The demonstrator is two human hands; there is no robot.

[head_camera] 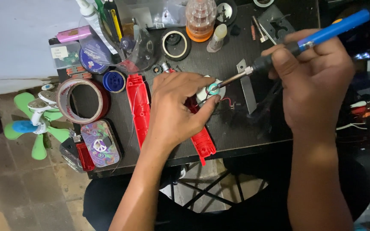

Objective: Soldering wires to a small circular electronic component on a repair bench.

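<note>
My right hand [311,81] grips a blue-handled soldering iron [322,34] like a pen, its metal tip touching a small white round part [213,88] with a green ring at its middle. My left hand [178,107] pinches that white part from the left and holds it down on the dark table [236,132]. Thin red and black wires [227,102] run out beside the part. A red plastic shell half [138,107] lies left of my left hand; another red piece [204,144] sticks out below it.
A roll of brown tape [82,100], a blue cap [114,81], a patterned tin [100,143], a black tape roll [175,44], a clear stacked container [200,17], a grey metal bracket [247,85] and tubes crowd the table. A small green-bladed fan [35,124] lies on the floor, left.
</note>
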